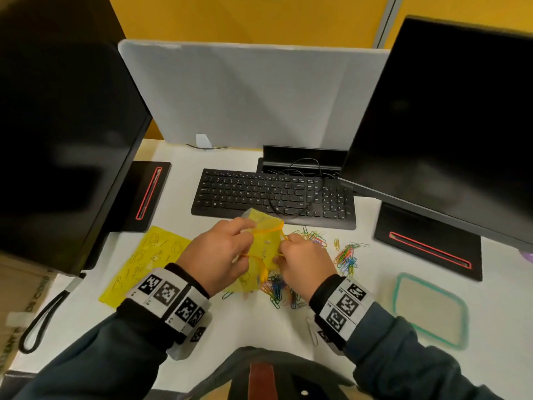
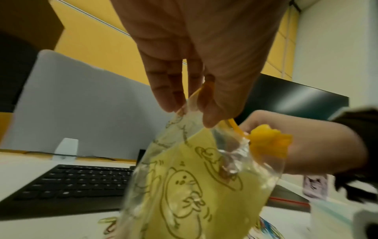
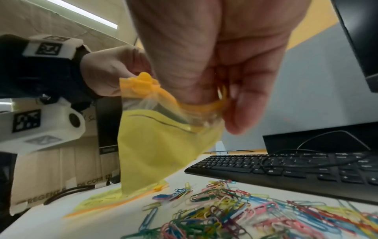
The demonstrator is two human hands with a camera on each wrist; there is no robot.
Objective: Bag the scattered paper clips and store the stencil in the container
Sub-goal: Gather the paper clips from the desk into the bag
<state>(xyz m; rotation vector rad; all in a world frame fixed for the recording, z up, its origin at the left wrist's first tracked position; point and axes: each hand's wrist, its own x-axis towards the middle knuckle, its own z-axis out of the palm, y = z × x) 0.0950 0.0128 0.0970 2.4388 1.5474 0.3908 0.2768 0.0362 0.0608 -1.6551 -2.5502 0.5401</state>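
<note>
Both hands hold a yellow zip bag (image 1: 266, 243) with cartoon print above the desk centre. My left hand (image 1: 245, 243) pinches one side of its orange zip rim; the fingers (image 2: 163, 90) and thumb clamp the clear top edge of the bag (image 2: 194, 186). My right hand (image 1: 284, 246) pinches the opposite rim, fingers (image 3: 235, 113) curled over the orange strip of the bag (image 3: 159, 145). The mouth is partly spread. Coloured paper clips (image 1: 346, 258) (image 3: 225, 210) lie scattered under and right of the hands. The yellow stencil (image 1: 144, 261) lies flat at the left. A teal-rimmed container (image 1: 395, 295) sits at the right.
A black keyboard (image 1: 271, 194) with a loose cable lies just behind the hands. Two dark monitors (image 1: 57, 140) (image 1: 447, 125) on black bases flank the desk, with a grey divider behind. A black cord loop (image 1: 40, 321) hangs at the left edge.
</note>
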